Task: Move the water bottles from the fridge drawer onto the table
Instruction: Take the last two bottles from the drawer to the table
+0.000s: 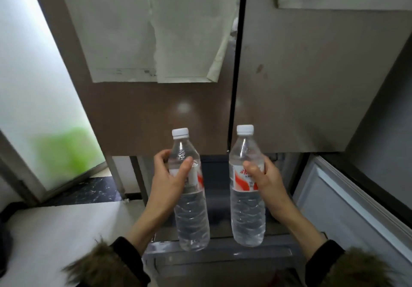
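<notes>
Two clear water bottles with white caps and red-and-white labels are held upright in the air in front of the fridge. My left hand point(171, 175) grips the left bottle point(191, 215) around its label. My right hand point(265, 179) grips the right bottle point(247, 215) the same way. Below both bottles the pulled-out fridge drawer point(220, 257) stands open, its dark inside mostly hidden by the bottles and my arms. No table is in view.
The brown upper fridge doors point(301, 90) fill the view ahead, with pale papers point(142, 41) stuck on them. A lower fridge door point(347, 199) stands open at the right. A frosted glass door point(33, 99) is at the left, above white and dark floor tiles point(66, 222).
</notes>
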The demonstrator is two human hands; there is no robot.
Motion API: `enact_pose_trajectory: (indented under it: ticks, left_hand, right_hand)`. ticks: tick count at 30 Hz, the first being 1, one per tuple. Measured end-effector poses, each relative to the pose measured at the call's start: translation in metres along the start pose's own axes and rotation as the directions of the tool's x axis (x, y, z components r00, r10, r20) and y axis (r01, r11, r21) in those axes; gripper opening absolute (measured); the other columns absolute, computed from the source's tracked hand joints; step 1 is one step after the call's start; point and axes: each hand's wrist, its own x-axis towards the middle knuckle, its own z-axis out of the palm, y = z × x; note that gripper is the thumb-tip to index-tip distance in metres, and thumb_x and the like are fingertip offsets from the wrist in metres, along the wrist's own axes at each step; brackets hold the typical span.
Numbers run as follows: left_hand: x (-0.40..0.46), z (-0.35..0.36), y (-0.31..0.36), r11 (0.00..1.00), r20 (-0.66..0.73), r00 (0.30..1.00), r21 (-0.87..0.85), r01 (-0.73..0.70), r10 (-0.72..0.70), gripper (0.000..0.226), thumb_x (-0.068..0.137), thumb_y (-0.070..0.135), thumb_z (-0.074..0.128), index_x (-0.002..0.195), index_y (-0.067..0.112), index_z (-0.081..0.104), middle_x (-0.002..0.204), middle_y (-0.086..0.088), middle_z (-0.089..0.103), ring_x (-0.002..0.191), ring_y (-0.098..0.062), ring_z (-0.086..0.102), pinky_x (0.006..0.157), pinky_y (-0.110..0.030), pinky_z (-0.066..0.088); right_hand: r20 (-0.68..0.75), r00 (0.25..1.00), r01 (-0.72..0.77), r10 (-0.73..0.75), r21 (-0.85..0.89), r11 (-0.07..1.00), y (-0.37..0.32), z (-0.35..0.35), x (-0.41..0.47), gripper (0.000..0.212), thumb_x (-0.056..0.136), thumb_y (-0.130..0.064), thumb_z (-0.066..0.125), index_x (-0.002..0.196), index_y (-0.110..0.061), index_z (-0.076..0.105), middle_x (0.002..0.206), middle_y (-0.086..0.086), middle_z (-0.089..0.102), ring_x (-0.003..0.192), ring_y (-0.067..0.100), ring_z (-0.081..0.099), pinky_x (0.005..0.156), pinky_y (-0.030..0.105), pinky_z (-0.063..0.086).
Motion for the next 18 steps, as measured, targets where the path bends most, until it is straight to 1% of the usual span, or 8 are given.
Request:
enact_pose_trajectory:
  ticks: [2,5,7,9,10,14,15,18]
  left_hand:
    - [-0.020,-0.010,-0.004,0.998,-0.070,0.996,0.032,0.050,-0.048,0.060,0.069,0.055,0.056,0.117,0.031,0.030,0.113,0.000,0.051,0.089,-0.014,0.061,0.074,-0.031,0.051]
    - [-0.058,-0.025,-0.013,0.990,-0.191,0.976,0.078,0.119,-0.102,0.042,0.084,0.039,0.057,0.114,0.030,0.030,0.109,0.003,0.048,0.084,-0.011,0.059,0.066,-0.023,0.047]
    - [-0.086,-0.040,-0.021,0.982,-0.262,0.958,0.113,0.149,-0.115,0.039,0.085,0.037,0.058,0.113,0.029,0.032,0.107,0.002,0.051,0.084,-0.010,0.060,0.069,-0.027,0.051]
    - [-0.112,-0.058,-0.027,0.971,-0.326,0.936,0.147,0.190,-0.134,0.038,0.084,0.038,0.058,0.112,0.029,0.034,0.101,0.001,0.057,0.082,-0.011,0.064,0.077,-0.036,0.054]
    - [-0.124,-0.068,-0.028,0.967,-0.356,0.923,0.146,0.208,-0.145,0.037,0.084,0.038,0.059,0.110,0.029,0.034,0.097,0.002,0.060,0.079,-0.011,0.065,0.077,-0.037,0.055]
    - [-0.174,-0.105,-0.026,0.964,-0.493,0.857,0.117,0.237,-0.151,0.031,0.087,0.032,0.057,0.108,0.025,0.035,0.084,0.005,0.062,0.060,-0.003,0.066,0.060,-0.021,0.054]
    - [-0.187,-0.115,-0.026,0.964,-0.528,0.835,0.100,0.245,-0.157,0.031,0.088,0.032,0.057,0.108,0.025,0.035,0.082,0.006,0.062,0.058,-0.002,0.065,0.059,-0.020,0.053]
    - [-0.225,-0.151,-0.028,0.958,-0.631,0.754,0.055,0.280,-0.185,0.037,0.084,0.039,0.062,0.109,0.026,0.037,0.086,0.007,0.062,0.072,-0.010,0.066,0.074,-0.034,0.054]
  right_hand:
    - [0.052,0.998,-0.028,0.030,-0.021,0.999,0.008,0.008,-0.012,0.020,0.087,-0.021,0.059,0.106,-0.016,0.054,0.095,0.007,0.066,0.081,0.015,0.066,0.062,0.017,0.051]
    - [0.141,0.986,-0.085,0.092,-0.056,0.995,0.019,0.022,-0.035,0.021,0.088,-0.021,0.057,0.107,-0.016,0.052,0.094,0.003,0.064,0.082,0.013,0.065,0.063,0.018,0.049]
    - [0.223,0.969,-0.083,0.101,-0.090,0.992,0.024,0.037,-0.051,0.020,0.088,-0.021,0.057,0.107,-0.019,0.051,0.095,0.002,0.064,0.084,0.013,0.064,0.063,0.018,0.048]
    - [0.302,0.947,-0.076,0.112,-0.130,0.989,0.028,0.055,-0.067,0.026,0.087,-0.023,0.058,0.111,-0.019,0.049,0.098,0.002,0.063,0.085,0.012,0.064,0.064,0.018,0.048]
    - [0.340,0.933,-0.073,0.118,-0.142,0.987,0.028,0.066,-0.076,0.029,0.087,-0.024,0.058,0.114,-0.019,0.048,0.099,0.001,0.062,0.085,0.011,0.064,0.064,0.018,0.048]
    - [0.469,0.873,-0.058,0.131,-0.168,0.984,0.026,0.115,-0.113,0.030,0.087,-0.027,0.058,0.114,-0.021,0.047,0.098,-0.005,0.061,0.083,0.008,0.064,0.063,0.016,0.049]
    - [0.502,0.855,-0.048,0.133,-0.178,0.983,0.026,0.128,-0.123,0.031,0.087,-0.028,0.059,0.114,-0.020,0.048,0.098,-0.005,0.062,0.083,0.008,0.065,0.063,0.016,0.050]
    - [0.597,0.794,0.028,0.111,-0.219,0.975,0.025,0.170,-0.155,0.032,0.083,-0.034,0.062,0.111,-0.024,0.049,0.098,-0.006,0.063,0.084,0.009,0.066,0.068,0.021,0.053]
